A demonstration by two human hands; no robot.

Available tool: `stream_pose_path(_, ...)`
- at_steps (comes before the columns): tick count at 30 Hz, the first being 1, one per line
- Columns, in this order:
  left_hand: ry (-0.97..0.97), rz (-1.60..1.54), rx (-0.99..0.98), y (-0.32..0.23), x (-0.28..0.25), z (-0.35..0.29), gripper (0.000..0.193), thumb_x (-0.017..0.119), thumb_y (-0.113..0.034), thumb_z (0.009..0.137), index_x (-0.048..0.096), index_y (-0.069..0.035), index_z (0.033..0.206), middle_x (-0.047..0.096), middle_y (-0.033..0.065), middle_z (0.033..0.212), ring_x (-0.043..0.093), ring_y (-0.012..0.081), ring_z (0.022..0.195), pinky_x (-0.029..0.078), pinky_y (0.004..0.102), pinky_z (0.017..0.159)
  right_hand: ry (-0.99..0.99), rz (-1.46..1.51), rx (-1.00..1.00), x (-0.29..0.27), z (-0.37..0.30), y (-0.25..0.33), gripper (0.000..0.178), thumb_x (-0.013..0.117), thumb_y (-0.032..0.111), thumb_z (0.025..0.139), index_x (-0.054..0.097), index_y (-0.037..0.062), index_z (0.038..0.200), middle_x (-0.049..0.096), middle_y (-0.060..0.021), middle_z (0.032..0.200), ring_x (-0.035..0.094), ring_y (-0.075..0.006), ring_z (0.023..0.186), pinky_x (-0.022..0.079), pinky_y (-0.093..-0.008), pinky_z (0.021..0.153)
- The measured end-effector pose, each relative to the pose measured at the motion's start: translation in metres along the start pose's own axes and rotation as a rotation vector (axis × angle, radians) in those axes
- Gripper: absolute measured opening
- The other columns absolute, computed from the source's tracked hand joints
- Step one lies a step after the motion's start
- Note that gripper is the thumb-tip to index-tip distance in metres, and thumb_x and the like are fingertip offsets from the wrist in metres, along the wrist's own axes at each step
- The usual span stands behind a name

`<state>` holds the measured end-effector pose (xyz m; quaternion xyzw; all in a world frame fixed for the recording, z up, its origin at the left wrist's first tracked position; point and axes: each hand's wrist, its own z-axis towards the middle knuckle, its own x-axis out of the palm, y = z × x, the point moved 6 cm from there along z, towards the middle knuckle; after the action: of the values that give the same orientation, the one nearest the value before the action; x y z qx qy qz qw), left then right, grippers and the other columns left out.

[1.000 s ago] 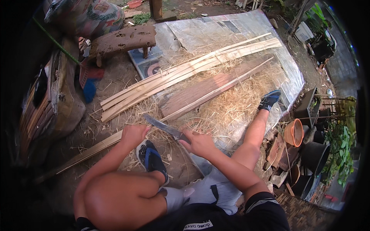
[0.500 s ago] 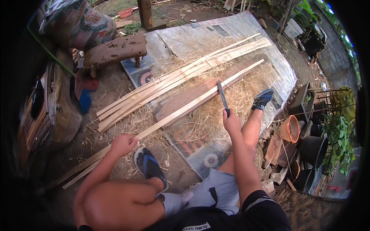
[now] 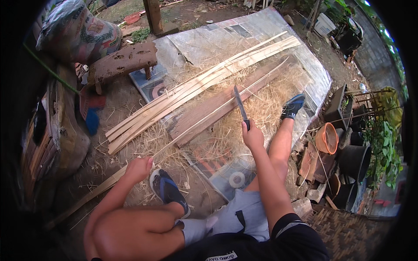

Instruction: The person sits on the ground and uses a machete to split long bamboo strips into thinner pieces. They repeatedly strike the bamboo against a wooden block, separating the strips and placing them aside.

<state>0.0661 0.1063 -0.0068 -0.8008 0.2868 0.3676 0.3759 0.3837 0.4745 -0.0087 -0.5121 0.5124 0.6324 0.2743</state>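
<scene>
My left hand point(image 3: 139, 169) is closed around the near part of a long, thin pale wood strip point(image 3: 196, 125). The strip runs away to the right across a dark brown board point(image 3: 193, 115) and now shows a narrow edge. In my right hand point(image 3: 253, 135) is the black handle of a knife point(image 3: 239, 103), its blade pointing up and away. The blade lies at or just over the strip; I cannot tell whether they touch. Several pale wood strips point(image 3: 174, 98) lie together beyond the board.
Curly shavings point(image 3: 265, 102) cover much of the printed sheet point(image 3: 320, 74) beneath the board. A low brown bench point(image 3: 124, 63) and a full sack point(image 3: 82, 35) stand at the far left. Pots, including an orange pot point(image 3: 327, 138), line the right side.
The strip has turned from its broad face to a narrow edge. My right hand and the knife have shifted left and slightly nearer the head of the view. My left hand still grips the strip.
</scene>
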Motion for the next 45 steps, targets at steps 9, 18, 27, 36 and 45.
stream_pose_path(9, -0.007, -0.124, 0.023, -0.015, 0.000, 0.008, 0.045, 0.042, -0.037, 0.108, 0.069, -0.004, 0.093, 0.069, 0.0233, 0.082, 0.066, 0.0471, 0.081, 0.052, 0.0547, 0.077, 0.142, -0.039, -0.339, 0.019, -0.049, 0.066, 0.044, 0.053, 0.049, 0.102, 0.059, 0.0124, 0.126, 0.072, -0.0199, 0.077, 0.072, -0.0411, 0.073, 0.056, -0.0530, 0.064)
stream_pose_path(18, 0.411, -0.800, -0.204, 0.002, 0.026, 0.035, 0.047, 0.043, -0.041, 0.110, 0.062, -0.003, 0.090, 0.054, -0.0005, 0.063, 0.049, 0.0080, 0.052, 0.041, 0.0272, 0.049, 0.366, -0.008, -0.496, 0.047, -0.119, 0.102, 0.048, 0.052, 0.052, 0.102, 0.057, 0.0143, 0.131, 0.072, -0.0222, 0.084, 0.071, -0.0420, 0.072, 0.056, -0.0520, 0.061)
stream_pose_path(27, 0.497, -0.840, -0.271, 0.003, 0.021, 0.024, 0.048, 0.040, -0.046, 0.110, 0.059, -0.007, 0.088, 0.049, -0.0037, 0.067, 0.041, 0.0072, 0.053, 0.037, 0.0242, 0.049, 0.180, -0.040, -0.643, 0.052, -0.122, 0.102, 0.047, 0.058, 0.053, 0.099, 0.059, 0.0186, 0.130, 0.071, -0.0167, 0.074, 0.071, -0.0391, 0.065, 0.056, -0.0493, 0.055)
stream_pose_path(36, 0.462, -0.767, -0.216, 0.027, 0.029, 0.021, 0.050, 0.040, -0.046, 0.110, 0.060, -0.006, 0.088, 0.050, -0.0020, 0.066, 0.042, 0.0078, 0.053, 0.038, 0.0248, 0.049, 0.149, -0.127, -0.657, 0.039, -0.101, 0.084, 0.049, 0.056, 0.053, 0.100, 0.055, 0.0163, 0.131, 0.069, -0.0154, 0.069, 0.069, -0.0403, 0.063, 0.055, -0.0515, 0.057)
stream_pose_path(45, 0.154, -0.588, -0.012, 0.010, 0.012, 0.022, 0.041, 0.056, -0.042, 0.105, 0.064, -0.003, 0.099, 0.067, 0.0101, 0.078, 0.067, 0.0225, 0.069, 0.052, 0.0357, 0.062, 0.179, -0.042, -0.026, 0.040, -0.039, 0.027, 0.051, 0.053, 0.052, 0.102, 0.055, 0.0120, 0.133, 0.072, -0.0255, 0.083, 0.071, -0.0459, 0.079, 0.055, -0.0560, 0.072)
